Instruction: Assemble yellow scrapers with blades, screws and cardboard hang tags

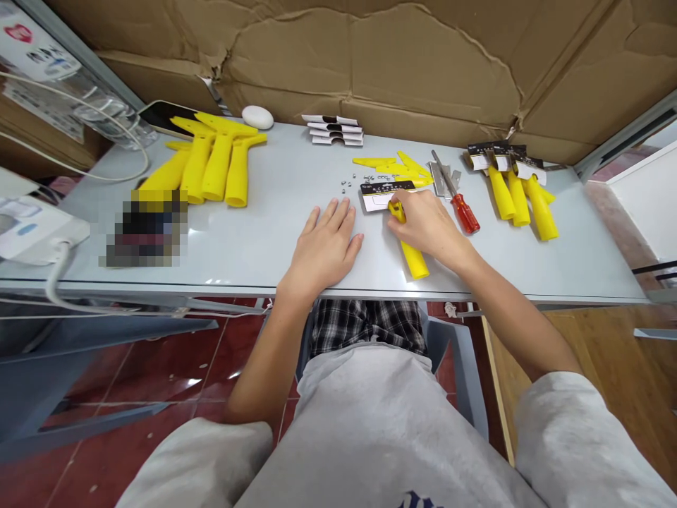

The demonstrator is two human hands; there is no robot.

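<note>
My left hand [328, 243] lies flat on the glass-topped table with its fingers stretched out, holding nothing. My right hand [426, 220] is closed over the upper part of a yellow plastic scraper handle [415, 261], whose round hollow end points toward me. The handle's head is mostly hidden under my fingers. A black and white printed card [376, 201] sticks out to the left of that hand. Just behind lie flat yellow plastic pieces [402, 168] and several small metal nuts or screws [343, 190]. A red-handled screwdriver [465, 214] rests right of my right hand, beside thin metal blades [440, 185].
Several yellow handles [211, 166] are piled at the left, near a phone [166, 116] and a white oval object [257, 117]. Folded cards [334, 131] stand at the back. Carded yellow scrapers [518, 194] lie at the right. Cardboard [370, 63] walls the back; a white cable [56, 275] crosses the left.
</note>
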